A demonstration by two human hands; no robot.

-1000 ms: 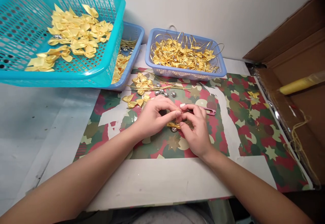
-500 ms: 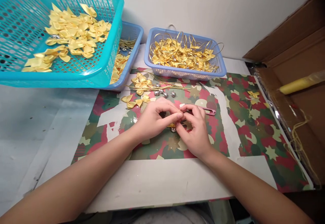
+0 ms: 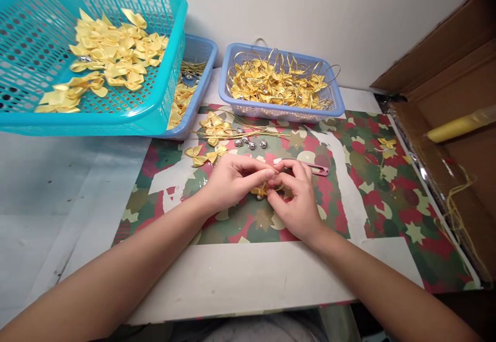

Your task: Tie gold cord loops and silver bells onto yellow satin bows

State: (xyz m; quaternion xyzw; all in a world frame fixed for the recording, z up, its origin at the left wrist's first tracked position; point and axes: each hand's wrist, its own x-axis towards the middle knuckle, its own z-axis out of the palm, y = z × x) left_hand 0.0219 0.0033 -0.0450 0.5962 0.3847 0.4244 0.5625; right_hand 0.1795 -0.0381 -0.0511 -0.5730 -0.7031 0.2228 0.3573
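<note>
Thumb and forefinger of my left hand are pinched together, meeting the fingertips of my right hand. Between them is a gold wire, mostly hidden by the fingers. A yellow bow with a silver bell hangs just below the pinch. Behind my right fingers lies a pink-handled cutter. Beyond my hands are several loose silver bells, a few straight gold wires and loose yellow bows.
A turquoise basket of yellow bows overlaps a blue basket at the left. Another blue basket holds bows on looped wires. Patterned paper covers the tabletop. A cardboard box stands at the right; one bow lies near it.
The bow and bell have shifted slightly left between my fingers, and more of the bow shows. My left thumb has drawn back a little; the right hand stays nearly still.
</note>
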